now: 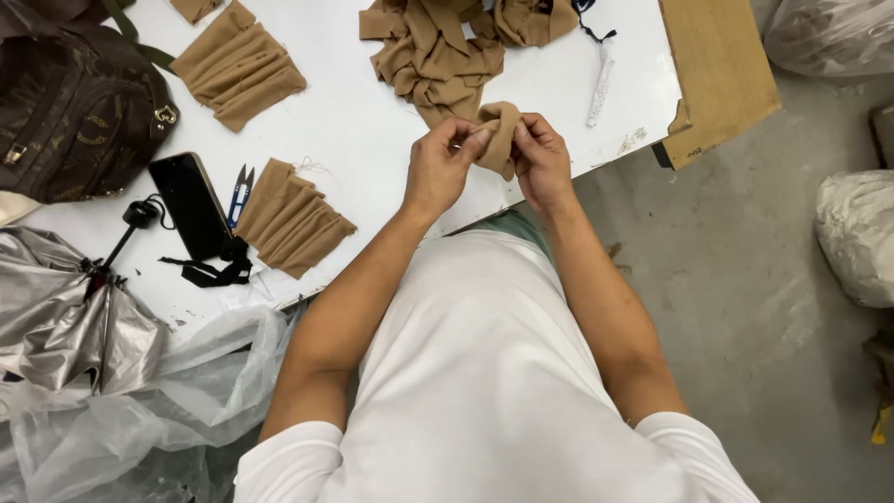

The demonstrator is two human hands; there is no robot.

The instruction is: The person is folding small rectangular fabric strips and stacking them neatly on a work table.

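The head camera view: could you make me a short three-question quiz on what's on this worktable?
1. True or false: both hands hold one small tan fabric piece.
2. Which lies between the black phone and the nearer folded fabric stack? A) thread snips B) a ruler C) a cup
3. Fill in: the loose fabric pile lies on a ____ table.

Key: 1 true; 2 A, the thread snips; 3 white.
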